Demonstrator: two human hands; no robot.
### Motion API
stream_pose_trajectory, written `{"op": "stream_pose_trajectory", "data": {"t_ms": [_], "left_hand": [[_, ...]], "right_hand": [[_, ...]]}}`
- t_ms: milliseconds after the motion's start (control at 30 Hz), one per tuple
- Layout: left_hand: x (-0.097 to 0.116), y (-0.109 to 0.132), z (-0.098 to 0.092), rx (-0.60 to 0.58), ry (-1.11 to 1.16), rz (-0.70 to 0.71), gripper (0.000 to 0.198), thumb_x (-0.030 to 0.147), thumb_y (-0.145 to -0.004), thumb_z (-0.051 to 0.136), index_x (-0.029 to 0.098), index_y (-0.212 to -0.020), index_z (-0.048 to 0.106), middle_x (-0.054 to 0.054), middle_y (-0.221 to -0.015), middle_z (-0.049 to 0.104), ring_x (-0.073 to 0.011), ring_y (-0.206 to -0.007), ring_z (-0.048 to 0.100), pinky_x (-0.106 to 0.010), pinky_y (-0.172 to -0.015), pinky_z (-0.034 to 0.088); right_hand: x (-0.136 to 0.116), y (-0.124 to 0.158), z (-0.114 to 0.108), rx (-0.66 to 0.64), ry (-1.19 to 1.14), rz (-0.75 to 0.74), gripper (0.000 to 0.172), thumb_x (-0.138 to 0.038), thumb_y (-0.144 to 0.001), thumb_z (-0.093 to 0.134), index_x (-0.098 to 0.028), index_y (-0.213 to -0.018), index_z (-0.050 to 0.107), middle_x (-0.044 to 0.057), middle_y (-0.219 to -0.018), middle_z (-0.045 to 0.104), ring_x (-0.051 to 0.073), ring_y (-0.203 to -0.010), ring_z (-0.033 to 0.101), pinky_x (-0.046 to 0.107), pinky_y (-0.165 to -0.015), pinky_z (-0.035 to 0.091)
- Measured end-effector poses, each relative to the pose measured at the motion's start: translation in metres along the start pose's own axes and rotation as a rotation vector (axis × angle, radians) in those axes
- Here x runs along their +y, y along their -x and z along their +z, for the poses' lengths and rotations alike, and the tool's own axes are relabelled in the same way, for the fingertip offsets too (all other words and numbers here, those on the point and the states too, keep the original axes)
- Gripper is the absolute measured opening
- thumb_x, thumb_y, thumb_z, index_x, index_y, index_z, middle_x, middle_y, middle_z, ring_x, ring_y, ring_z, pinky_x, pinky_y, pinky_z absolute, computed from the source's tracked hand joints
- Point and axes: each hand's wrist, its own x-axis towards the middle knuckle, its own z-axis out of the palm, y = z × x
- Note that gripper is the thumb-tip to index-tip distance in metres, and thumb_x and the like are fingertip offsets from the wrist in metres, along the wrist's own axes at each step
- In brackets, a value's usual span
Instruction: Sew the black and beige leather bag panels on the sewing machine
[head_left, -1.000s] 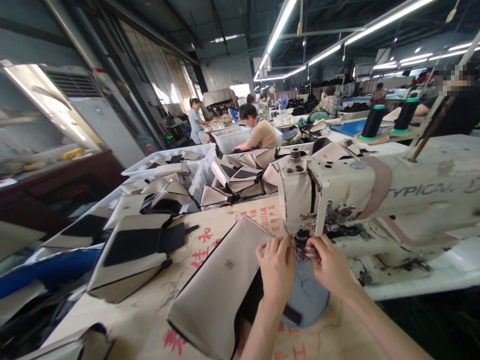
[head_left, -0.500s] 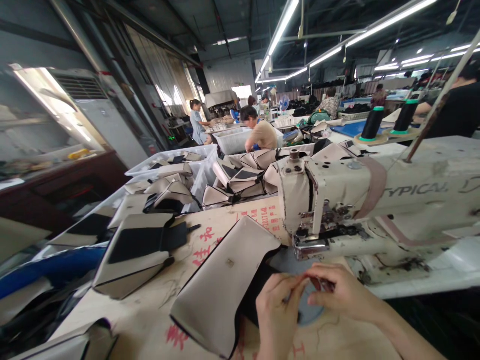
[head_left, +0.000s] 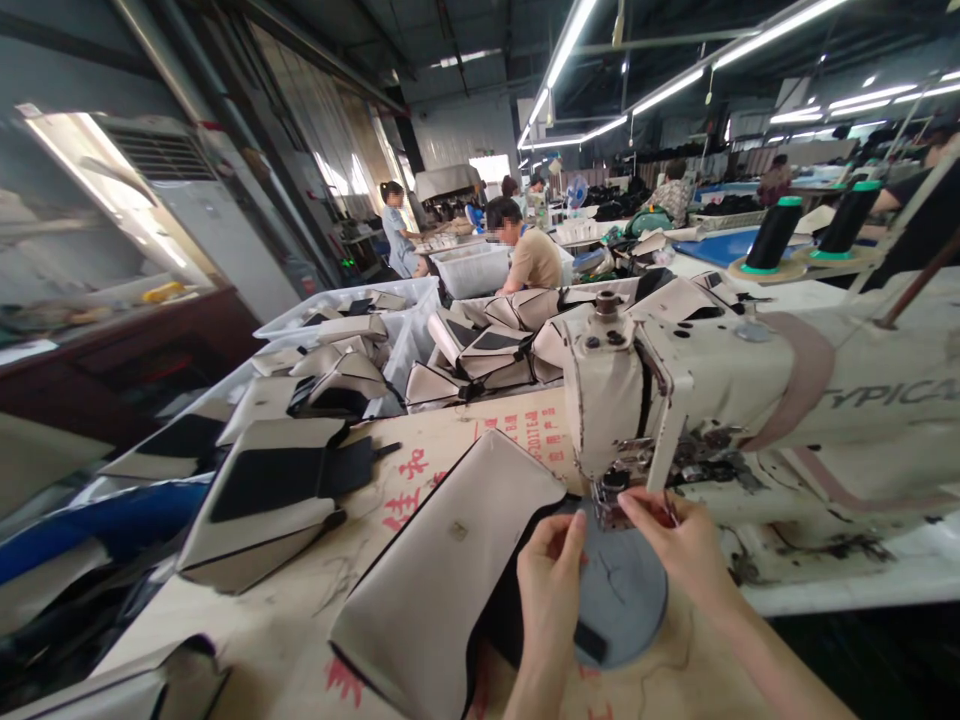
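Note:
My right hand (head_left: 686,545) is at the needle area of the sewing machine (head_left: 607,400), thumb and forefinger pinched together. A small dark metal tool (head_left: 670,508) is tucked in its curled fingers; its kind is mostly hidden. My left hand (head_left: 551,570) is beside the round grey plate (head_left: 619,600), its fingers curled and thumb raised near them. Anything in that pinch is too small to make out. A beige bag piece with black edging (head_left: 450,560) lies left of my left hand. A short black strip (head_left: 591,640) lies on the plate's near edge.
Another beige and black piece (head_left: 262,500) lies further left on the wooden board (head_left: 300,640). White bins (head_left: 409,345) heaped with similar pieces stand behind. Black thread cones (head_left: 774,235) stand above the machine. A person (head_left: 536,258) sits beyond the bins.
My hands, close together before, are now apart. The right one has moved up to the machine's needle area, uncovering more of the grey plate. The camera view has shifted slightly.

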Motion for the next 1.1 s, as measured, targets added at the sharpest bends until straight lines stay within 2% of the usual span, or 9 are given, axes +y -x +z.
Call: {"op": "stream_pose_trajectory", "data": {"t_ms": [133, 333, 533, 700, 800, 1100], "left_hand": [[-0.015, -0.004, 0.001, -0.067, 0.043, 0.008, 0.03, 0.044, -0.074, 0.058, 0.016, -0.084, 0.056, 0.003, -0.063, 0.051, -0.0061, -0.049, 0.043, -0.016, -0.044, 0.032], [-0.024, -0.001, 0.002, -0.11, 0.067, 0.015, 0.025, 0.036, -0.075, 0.057, 0.016, -0.089, 0.053, 0.002, -0.067, 0.052, -0.0077, -0.054, 0.048, -0.017, -0.046, 0.035], [-0.027, -0.001, 0.003, -0.113, 0.045, 0.01, 0.021, 0.032, -0.074, 0.056, 0.016, -0.087, 0.053, 0.003, -0.065, 0.052, -0.0078, -0.053, 0.048, -0.017, -0.046, 0.035], [-0.025, -0.001, 0.004, -0.106, 0.023, 0.01, 0.021, 0.033, -0.074, 0.057, 0.017, -0.087, 0.054, 0.003, -0.065, 0.053, -0.0076, -0.052, 0.048, -0.017, -0.046, 0.035], [-0.026, -0.001, 0.004, -0.11, 0.032, 0.014, 0.022, 0.034, -0.073, 0.057, 0.017, -0.087, 0.054, 0.003, -0.064, 0.053, -0.0082, -0.051, 0.049, -0.017, -0.046, 0.036], [-0.027, 0.002, 0.002, -0.128, 0.005, 0.045, 0.02, 0.033, -0.076, 0.055, 0.017, -0.088, 0.053, 0.002, -0.066, 0.054, -0.0091, -0.054, 0.05, -0.019, -0.05, 0.039]], "right_hand": [[-0.001, -0.002, 0.006, 0.123, 0.102, -0.11, 0.027, -0.039, -0.077, 0.055, -0.014, -0.079, 0.065, 0.006, -0.069, 0.066, 0.017, -0.062, 0.061, 0.024, -0.056, 0.046], [-0.007, -0.004, 0.008, 0.134, 0.379, -0.283, 0.029, -0.035, -0.08, 0.052, -0.017, -0.057, 0.055, -0.002, -0.048, 0.052, 0.01, -0.045, 0.048, 0.021, -0.047, 0.035], [-0.005, -0.007, 0.008, 0.182, 0.526, -0.41, 0.028, -0.035, -0.08, 0.052, -0.017, -0.059, 0.055, -0.002, -0.046, 0.05, 0.009, -0.041, 0.045, 0.021, -0.046, 0.033], [-0.003, -0.006, 0.009, 0.2, 0.57, -0.488, 0.024, -0.034, -0.082, 0.05, -0.017, -0.066, 0.058, -0.001, -0.053, 0.057, 0.01, -0.046, 0.053, 0.02, -0.049, 0.037], [0.001, -0.006, 0.009, 0.227, 0.564, -0.518, 0.021, -0.033, -0.081, 0.051, -0.017, -0.07, 0.059, 0.0, -0.056, 0.06, 0.01, -0.05, 0.056, 0.02, -0.052, 0.039], [0.006, -0.007, 0.013, 0.158, 0.636, -0.488, 0.025, -0.034, -0.084, 0.049, -0.015, -0.072, 0.06, 0.002, -0.062, 0.06, 0.013, -0.056, 0.058, 0.022, -0.057, 0.042]]}}
